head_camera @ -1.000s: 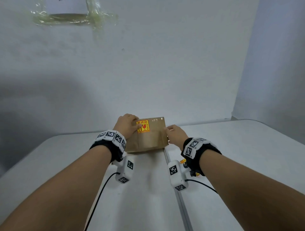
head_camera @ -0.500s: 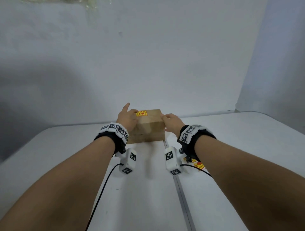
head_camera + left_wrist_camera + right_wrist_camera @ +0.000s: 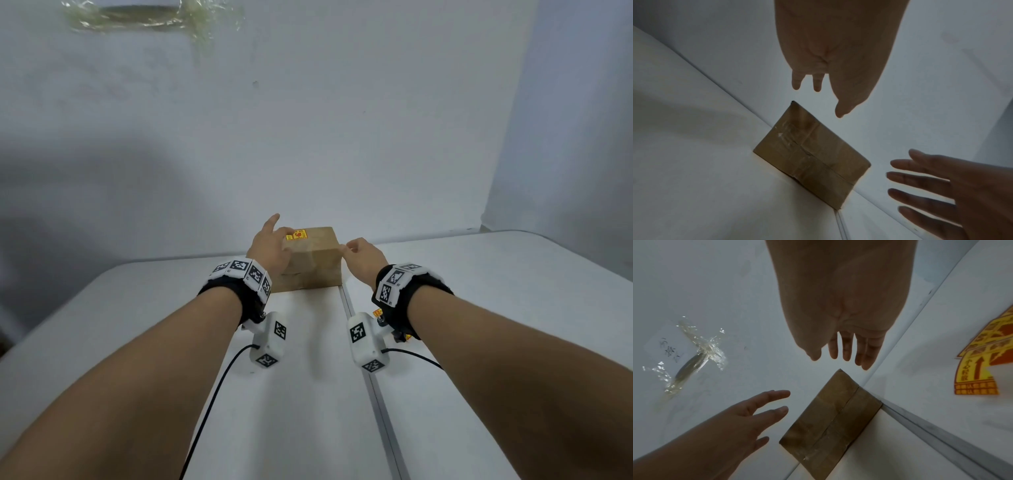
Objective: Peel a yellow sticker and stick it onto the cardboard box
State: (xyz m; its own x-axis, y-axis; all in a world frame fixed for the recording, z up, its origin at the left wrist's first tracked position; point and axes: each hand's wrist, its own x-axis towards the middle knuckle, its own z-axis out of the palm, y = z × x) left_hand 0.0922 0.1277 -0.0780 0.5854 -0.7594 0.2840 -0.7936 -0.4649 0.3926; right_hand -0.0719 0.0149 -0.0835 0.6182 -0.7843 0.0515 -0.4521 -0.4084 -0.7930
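White table (image 3: 144, 342) against a white wall: the cardboard box (image 3: 317, 267) is shown far centre, the yellow sticker (image 3: 297, 235) on its top. Left hand (image 3: 270, 245) and right hand (image 3: 364, 255) are held beside it, fingers spread, nothing gripped. Sticker edges are best pressed flat.

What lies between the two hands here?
The cardboard box, with the yellow sticker on top, sits between the left hand and right hand; head view shows it.
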